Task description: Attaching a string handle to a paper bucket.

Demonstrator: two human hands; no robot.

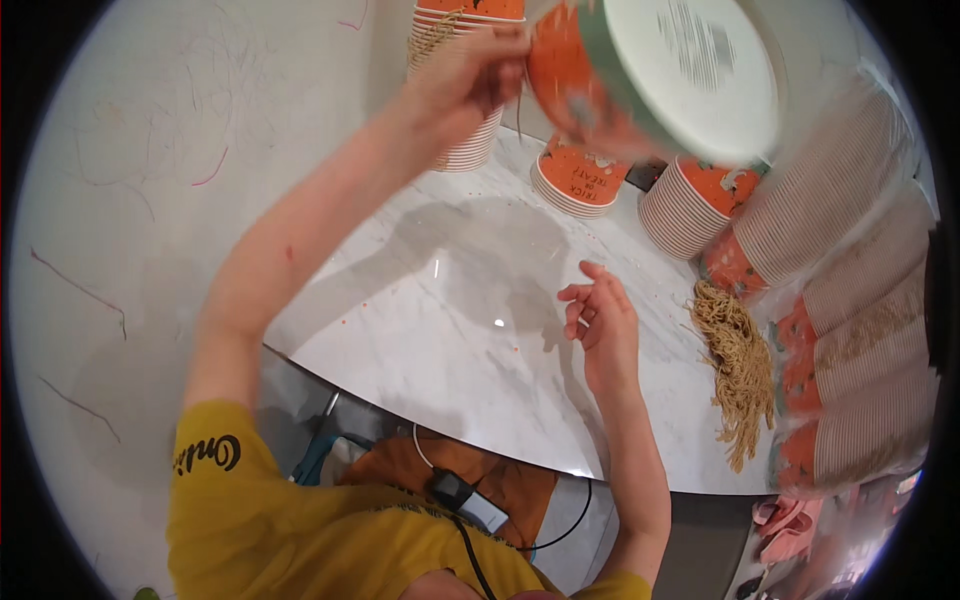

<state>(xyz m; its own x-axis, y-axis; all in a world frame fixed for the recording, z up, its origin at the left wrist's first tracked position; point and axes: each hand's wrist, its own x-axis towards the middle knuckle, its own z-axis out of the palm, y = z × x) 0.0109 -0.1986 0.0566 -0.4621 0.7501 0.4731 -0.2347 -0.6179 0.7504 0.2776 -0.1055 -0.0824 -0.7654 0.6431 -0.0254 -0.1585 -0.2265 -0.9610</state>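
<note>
My left hand [475, 75] is raised at the top, its fingers closed at the edge of an orange paper bucket [565, 75]. This bucket is tilted in the air, blurred by motion, with a green band and its white base facing me. The hand partly hides where it grips. A thin cord hangs below the fingers. Lower down, my right hand [605, 320] is over the white marbled table [450, 350], fingers apart and bent, holding nothing. A bundle of tan cords [735, 365] lies to its right.
A tall stack of buckets [470, 150] with tan cord on it stands at the back, behind my left hand. Shorter orange stacks [580, 175] [690, 205] sit beside it. Plastic-wrapped stacks [860, 340] line the right side. A scribbled white wall [130, 200] rises at left.
</note>
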